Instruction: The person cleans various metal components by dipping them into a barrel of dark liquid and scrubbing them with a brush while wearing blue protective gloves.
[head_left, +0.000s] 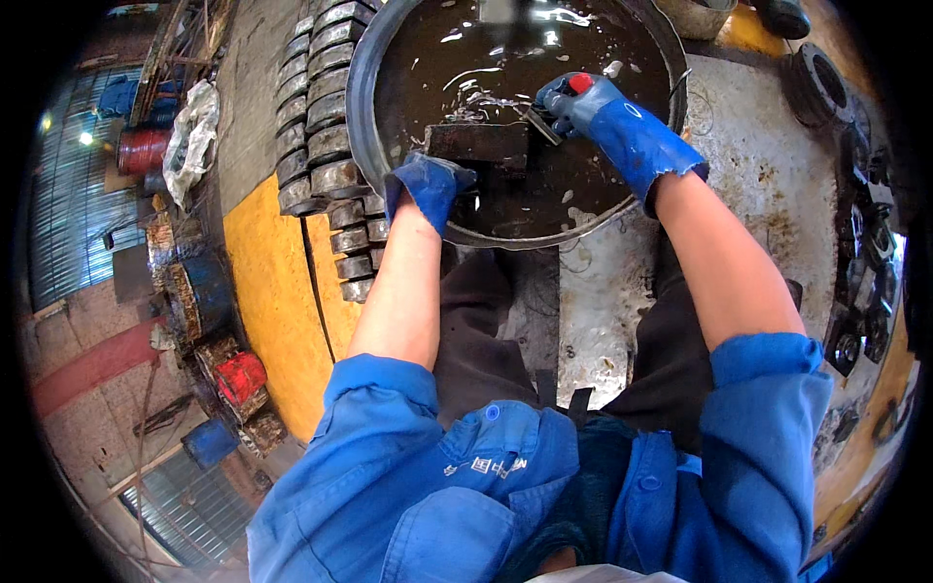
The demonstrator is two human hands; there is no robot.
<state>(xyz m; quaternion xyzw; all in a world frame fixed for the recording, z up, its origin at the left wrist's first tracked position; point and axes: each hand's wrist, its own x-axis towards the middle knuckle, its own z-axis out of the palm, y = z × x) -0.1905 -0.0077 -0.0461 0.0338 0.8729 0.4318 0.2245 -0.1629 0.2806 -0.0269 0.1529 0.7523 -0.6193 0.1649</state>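
A round metal basin point(364, 97) of dark, murky liquid point(583, 185) stands in front of me. My left hand point(431, 185), in a blue rubber glove, is closed at the near left end of a dark rectangular block point(481, 144) in the basin. Part of the block is lost in the dark liquid. My right hand point(588, 105), also gloved in blue, grips a small tool with a red end point(581, 84) and a flat grey edge point(542, 126). That edge is just right of the block, apart from it. The tool's exact kind is hidden by the glove.
Stacked steel rings point(335, 107) stand close against the basin's left side, beside a yellow panel point(267, 291). A grey metal sheet point(768, 165) lies to the right, with a dark flanged ring point(821, 83) and several dark metal parts point(865, 282) beyond. Crumpled plastic point(191, 141) lies far left.
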